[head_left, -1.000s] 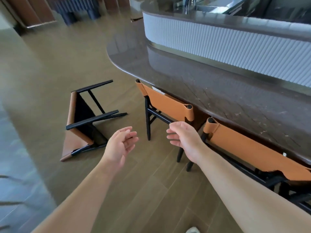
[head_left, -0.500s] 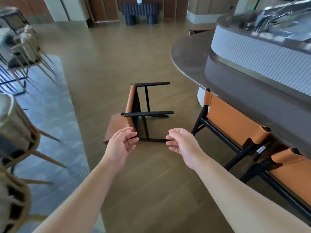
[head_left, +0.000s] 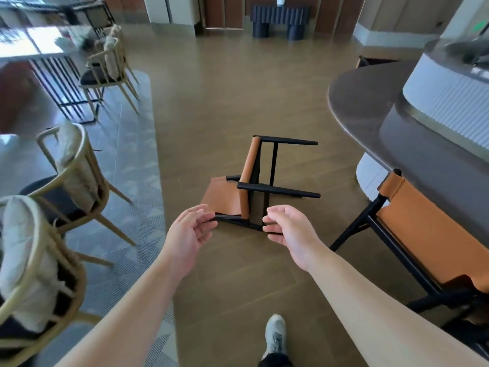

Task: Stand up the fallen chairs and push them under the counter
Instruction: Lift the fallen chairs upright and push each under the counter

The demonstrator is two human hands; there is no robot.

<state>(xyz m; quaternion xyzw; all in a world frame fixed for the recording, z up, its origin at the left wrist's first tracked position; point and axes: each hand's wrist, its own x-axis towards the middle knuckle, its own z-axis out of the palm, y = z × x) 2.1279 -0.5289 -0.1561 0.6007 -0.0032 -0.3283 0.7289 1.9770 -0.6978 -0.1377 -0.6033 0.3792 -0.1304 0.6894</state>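
Observation:
A fallen chair point(head_left: 250, 178) with orange leather and a black frame lies on its back on the wooden floor ahead, its legs pointing right toward the counter. My left hand point(head_left: 189, 234) and my right hand point(head_left: 289, 230) are held out in front of me, palms facing each other, fingers loosely curled, holding nothing. Both hover short of the chair. An upright orange chair point(head_left: 423, 229) stands at the dark curved counter point(head_left: 370, 120) on the right.
Two rattan chairs point(head_left: 66, 186) with pale cushions stand on a grey patterned carpet at the left. A glass table point(head_left: 39, 46) with another rattan chair is farther back left. A dark ribbed console point(head_left: 277, 19) sits against the far wall. My shoe point(head_left: 275, 337) shows below.
My view has swung left from the counter to the fallen chair, and I have stepped closer to it. My right hand has left the upright chair's back. Both hands reach forward.

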